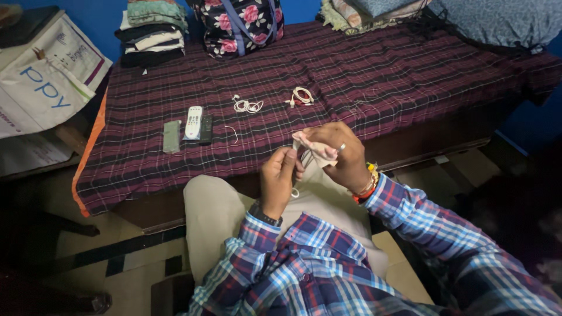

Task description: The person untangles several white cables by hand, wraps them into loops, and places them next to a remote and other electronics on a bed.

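My left hand (280, 178) pinching a thin white cable (295, 153), my right hand (341, 153) closed on a pink cloth (316, 147), coiled white earphones (246, 105) on the checked bed (380, 76) beyond

Remotes (193, 123) near bed (410, 76) left edge; two cable coils (247, 105) mid-bed, right of them; bag (240, 23) and folded clothes (153, 29) along far edge.

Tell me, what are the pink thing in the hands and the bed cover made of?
The pink thing looks like soft cloth: it folds and crumples limply against the right hand, with a matte surface. The left hand pinches a thin white cable, probably plastic-coated. The bed cover looks like woven fabric: a dull maroon check that wrinkles and drapes over the edge.
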